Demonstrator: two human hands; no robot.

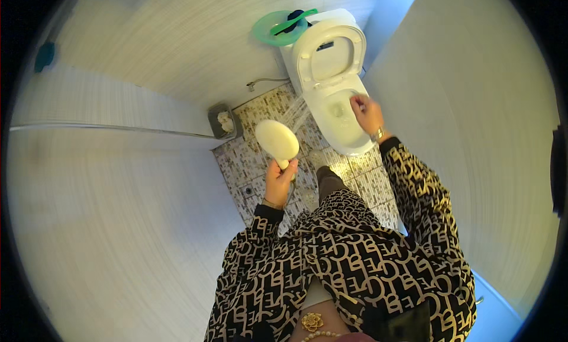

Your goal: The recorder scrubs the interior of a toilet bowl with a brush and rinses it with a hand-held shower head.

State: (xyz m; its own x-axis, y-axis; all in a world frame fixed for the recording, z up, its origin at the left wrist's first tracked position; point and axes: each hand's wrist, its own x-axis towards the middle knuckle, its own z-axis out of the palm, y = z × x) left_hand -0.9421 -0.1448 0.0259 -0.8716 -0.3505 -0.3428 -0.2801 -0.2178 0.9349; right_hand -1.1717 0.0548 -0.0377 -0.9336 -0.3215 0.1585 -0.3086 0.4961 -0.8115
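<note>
My left hand [279,181] grips the handle of a white shower head [277,139]. Thin streams of water [294,114] spray from it toward the side of the toilet and the floor. Over the right part of the bowl of the white toilet [329,118], my right hand [368,115] is closed with its fingers curled. Whatever those fingers may hold is hidden. The toilet's seat and lid [300,57] are raised against the tank.
A green basin [264,30] with dark items sits by the tank. A grey waste bin [238,128] holding crumpled paper stands in the corner. The mosaic floor [239,164] has a drain [248,190]. Pale walls enclose both sides; a metal rail [118,127] runs along the left.
</note>
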